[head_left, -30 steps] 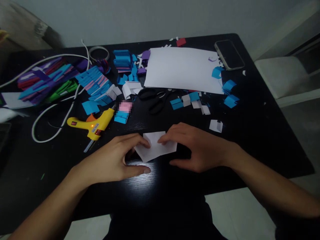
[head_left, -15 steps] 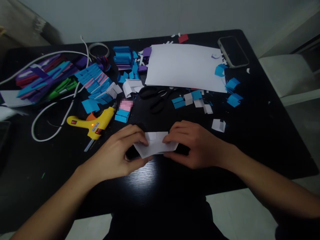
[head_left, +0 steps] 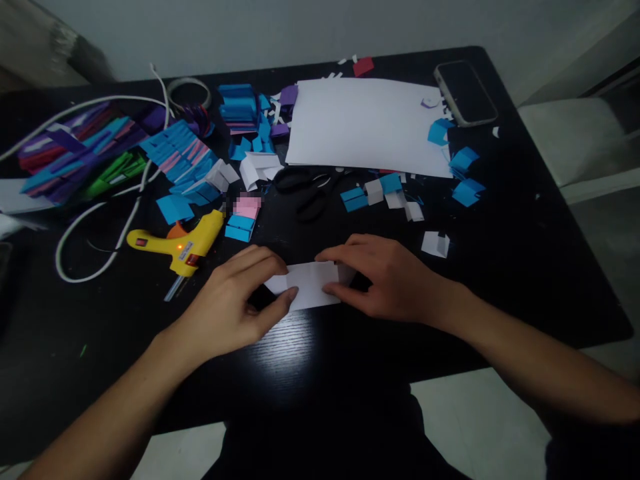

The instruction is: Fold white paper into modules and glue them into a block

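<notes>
A small piece of folded white paper (head_left: 311, 283) is held between my two hands, just above or on the dark table. My left hand (head_left: 245, 293) has its thumb on the paper's near left part and its fingers at the left far edge. With thumb and index finger, my right hand (head_left: 385, 277) grips the right end, where a flap angles up. Creases run near both ends of the paper. Beyond my left hand lies a yellow hot glue gun (head_left: 185, 247), its orange light on and a clear glue stick out of its back.
Black-handled scissors (head_left: 310, 200) lie ahead of my hands. Behind are a large white sheet (head_left: 365, 123) and a phone (head_left: 466, 93). Blue folded papers (head_left: 183, 153), colored strip bundles (head_left: 80, 153), a tape roll (head_left: 189, 93) and a white cable (head_left: 100, 277) spread over the left.
The white paper has turned so a flatter, broader face shows. My right fingers have shifted to its far edge and my left thumb has moved up onto the paper. The view shifted slightly.
</notes>
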